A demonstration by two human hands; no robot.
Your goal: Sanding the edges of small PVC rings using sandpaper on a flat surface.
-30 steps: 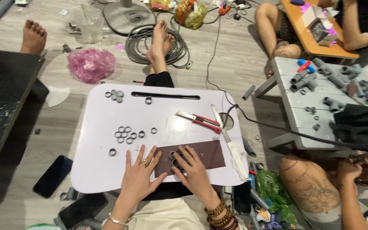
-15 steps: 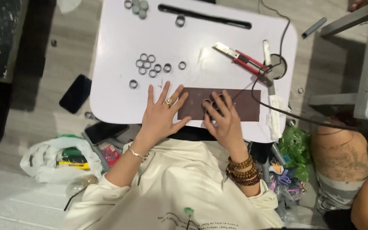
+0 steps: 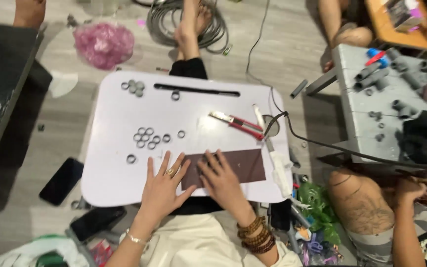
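My white desk (image 3: 119,183) fills the frame's centre. At its lower edge lies the brown sheet (image 3: 243,165); my left hand (image 3: 163,190) lies flat, fingers spread, beside it, while my right hand (image 3: 221,180), open, presses small grey rings (image 3: 204,163) onto it.

Evenly, softly lit indoors, slightly motion-blurred throughout, with pale glare on the white lap table (image 3: 114,118) above the hands.

- The counter (image 3: 109,188) lies bare along its left edge and near-left corner; a grip could pass there.
- A cluster of grey rings (image 3: 147,138) blocks the middle-left, with one stray ring (image 3: 131,158) just beside the left hand (image 3: 161,190).
- The red-handled cutter (image 3: 237,124) and black cable (image 3: 322,144) crowd the right side.
- The brown sheet (image 3: 238,165) is open right of the right hand (image 3: 221,180).
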